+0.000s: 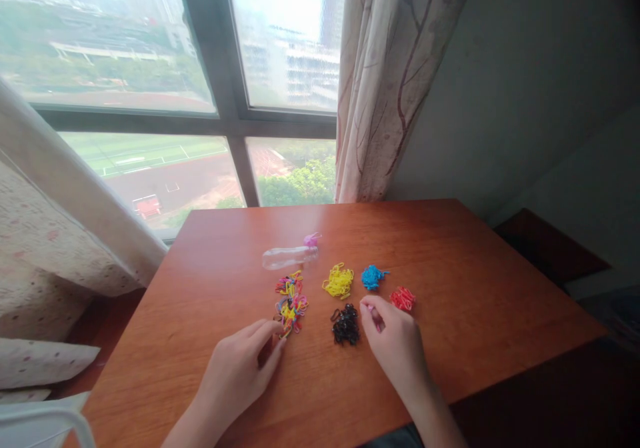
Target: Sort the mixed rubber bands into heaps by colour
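My left hand (pixel 245 358) is at the near edge of a mixed-colour pile of elastic hair bands (pixel 293 308). Its thumb and fingertips come together on a band there. Pinched in my right hand (pixel 395 331) is a small pink hair band (pixel 371 308), mostly covered by the fingers. Between the hands lies a heap of black hair bands (pixel 345 325). Farther back are yellow hair bands (pixel 339 281) and blue hair bands (pixel 373 277). Red hair bands (pixel 403 299) lie just beyond my right knuckles.
A clear plastic bottle (pixel 285 257) lies on its side behind the piles, with a pink cap (pixel 311 240) at its neck end. Everything rests on a brown wooden table (pixel 200 275). A window frame (pixel 230 121) and curtains (pixel 373 88) stand behind it.
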`<state>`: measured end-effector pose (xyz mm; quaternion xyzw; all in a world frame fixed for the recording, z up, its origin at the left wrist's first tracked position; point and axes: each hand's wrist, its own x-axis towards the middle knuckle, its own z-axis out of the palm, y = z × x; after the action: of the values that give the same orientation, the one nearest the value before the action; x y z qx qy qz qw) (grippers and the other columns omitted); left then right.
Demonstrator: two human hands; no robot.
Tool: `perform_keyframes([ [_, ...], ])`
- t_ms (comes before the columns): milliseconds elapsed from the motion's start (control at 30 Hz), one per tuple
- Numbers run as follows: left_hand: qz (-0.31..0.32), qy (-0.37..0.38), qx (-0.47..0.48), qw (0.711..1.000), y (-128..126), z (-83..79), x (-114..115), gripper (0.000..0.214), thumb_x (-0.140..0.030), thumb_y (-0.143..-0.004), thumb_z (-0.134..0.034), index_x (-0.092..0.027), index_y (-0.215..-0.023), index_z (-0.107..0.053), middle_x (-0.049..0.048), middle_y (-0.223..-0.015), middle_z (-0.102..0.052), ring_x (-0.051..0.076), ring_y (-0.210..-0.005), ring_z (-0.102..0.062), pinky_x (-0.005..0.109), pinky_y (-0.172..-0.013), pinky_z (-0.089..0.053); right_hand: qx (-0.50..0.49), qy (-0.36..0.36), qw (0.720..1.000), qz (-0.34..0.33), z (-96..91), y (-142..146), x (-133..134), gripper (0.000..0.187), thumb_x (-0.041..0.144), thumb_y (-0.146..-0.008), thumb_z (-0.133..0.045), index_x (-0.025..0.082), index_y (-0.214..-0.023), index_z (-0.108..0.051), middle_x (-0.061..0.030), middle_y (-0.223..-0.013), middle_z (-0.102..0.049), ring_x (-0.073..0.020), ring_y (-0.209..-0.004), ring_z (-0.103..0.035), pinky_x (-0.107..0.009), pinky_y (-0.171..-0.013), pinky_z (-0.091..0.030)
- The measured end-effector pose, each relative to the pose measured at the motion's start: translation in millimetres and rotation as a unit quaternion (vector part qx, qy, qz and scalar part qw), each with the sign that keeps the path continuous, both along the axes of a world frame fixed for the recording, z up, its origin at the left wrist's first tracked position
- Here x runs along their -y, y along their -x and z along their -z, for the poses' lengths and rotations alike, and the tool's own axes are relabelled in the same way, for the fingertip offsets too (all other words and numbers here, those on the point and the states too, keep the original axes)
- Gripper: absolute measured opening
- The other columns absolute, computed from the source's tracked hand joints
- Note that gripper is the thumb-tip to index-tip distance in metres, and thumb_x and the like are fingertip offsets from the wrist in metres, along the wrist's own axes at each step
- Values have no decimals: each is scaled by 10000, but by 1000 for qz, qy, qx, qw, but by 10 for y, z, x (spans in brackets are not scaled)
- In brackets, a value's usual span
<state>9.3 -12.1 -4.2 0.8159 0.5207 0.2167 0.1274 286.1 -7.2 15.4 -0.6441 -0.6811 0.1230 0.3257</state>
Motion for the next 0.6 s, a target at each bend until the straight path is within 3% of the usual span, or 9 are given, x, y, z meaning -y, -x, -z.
perform_keyframes([
  [300,-10,26,-1,1000,-12,-2,-28,138,-284,-935,-498,-253,-923,-632,-35,-785,-706,140,-683,-681,217,-621,-481,-40,16,992,-117,165,588,425,207,182,-933,-444,228,-829,-617,11,-706,-649,-146,-641,-607,-247,-614,-329],
  [600,-16,4,46,999,0,-26,-31,145,-272,-922,-499,-247,-931,-641,-21,-824,-732,137,-686,-696,211,-630,-516,-38,42,988,-142,248,763,436,167,136,-876,-460,235,-803,-573,27,-714,-647,-138,-653,-598,-259,-606,-295],
])
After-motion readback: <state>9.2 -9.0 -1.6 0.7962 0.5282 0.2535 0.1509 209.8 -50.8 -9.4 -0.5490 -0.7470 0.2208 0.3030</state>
